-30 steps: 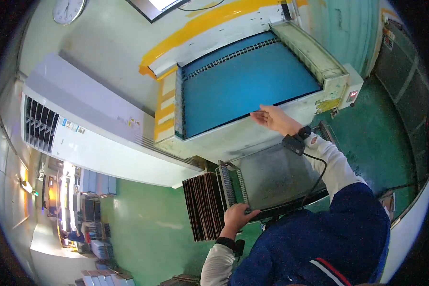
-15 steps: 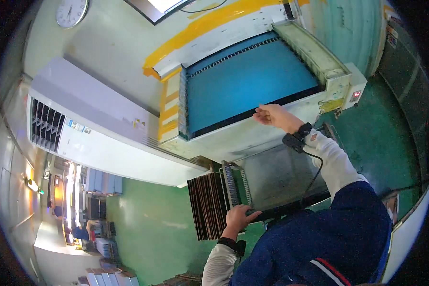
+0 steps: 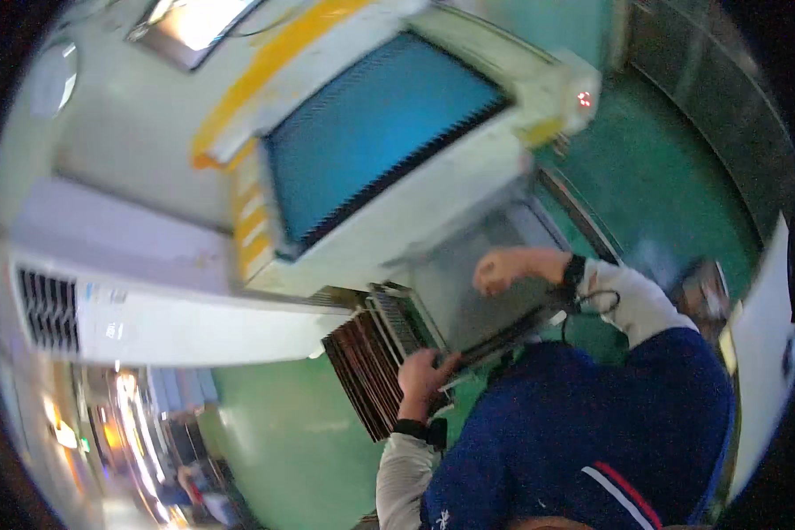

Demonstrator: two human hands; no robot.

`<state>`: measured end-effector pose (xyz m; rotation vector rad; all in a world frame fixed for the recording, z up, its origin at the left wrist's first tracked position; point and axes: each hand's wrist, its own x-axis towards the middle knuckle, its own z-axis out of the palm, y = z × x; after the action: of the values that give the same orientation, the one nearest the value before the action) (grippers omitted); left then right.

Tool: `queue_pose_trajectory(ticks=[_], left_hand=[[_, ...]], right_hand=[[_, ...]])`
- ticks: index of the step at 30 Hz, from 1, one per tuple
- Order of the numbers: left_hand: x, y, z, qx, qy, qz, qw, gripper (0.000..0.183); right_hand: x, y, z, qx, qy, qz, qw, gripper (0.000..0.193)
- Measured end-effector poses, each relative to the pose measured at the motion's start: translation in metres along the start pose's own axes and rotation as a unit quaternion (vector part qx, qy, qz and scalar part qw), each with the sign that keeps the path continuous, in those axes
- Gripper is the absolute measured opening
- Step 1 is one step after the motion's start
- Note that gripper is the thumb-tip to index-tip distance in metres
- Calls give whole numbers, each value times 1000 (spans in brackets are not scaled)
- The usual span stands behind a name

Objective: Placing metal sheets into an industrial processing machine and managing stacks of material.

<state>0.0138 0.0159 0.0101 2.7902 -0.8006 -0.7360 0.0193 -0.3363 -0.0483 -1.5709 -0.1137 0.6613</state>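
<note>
My left hand [image 3: 421, 375] is at the near left corner of a low metal cart [image 3: 468, 296], fingers bent over the end of its dark front bar [image 3: 512, 334], thumb lying along it. Close beside this hand stands a row of thin dark brown boards [image 3: 362, 375], on edge against a slotted rack [image 3: 397, 322]. Over the cart's grey top, my right hand [image 3: 503, 268] hangs with its fingers curled downward and smeared by motion; nothing shows in it. Behind the cart is a cream machine with a blue flat bed [image 3: 380, 132] edged by dark toothed strips.
A long white air conditioner [image 3: 185, 314] lies across the view on the left. A control box with a red display [image 3: 583, 97] is at the machine's right end. On the right are a white panel [image 3: 764, 353] and a dark wall [image 3: 698, 115]. The floor [image 3: 274, 415] is green.
My right hand has drawn back from the machine's front edge to above the cart top. The left hand stays on the cart's corner. The whole view has swung, shifting the machine leftward.
</note>
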Motion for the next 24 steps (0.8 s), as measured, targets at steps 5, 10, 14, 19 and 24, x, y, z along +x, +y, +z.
queue_pose_trajectory(ticks=[5,10,14,19,24], left_hand=[[-12,-11,26,-41,102,56,992,56],[-13,-13,36,-111,134,116,978,38],[-11,-10,34,-89,148,179,968,45],[-26,50,22,-30,253,296,921,35],[-53,135,51,-101,199,360,906,26]], right_hand=[[-159,8,18,131,375,-53,916,35],[-352,100,115,296,690,17,660,40],[-470,187,245,474,717,-106,500,19],[-525,287,363,525,797,81,289,21],[-539,438,450,612,736,84,277,22]])
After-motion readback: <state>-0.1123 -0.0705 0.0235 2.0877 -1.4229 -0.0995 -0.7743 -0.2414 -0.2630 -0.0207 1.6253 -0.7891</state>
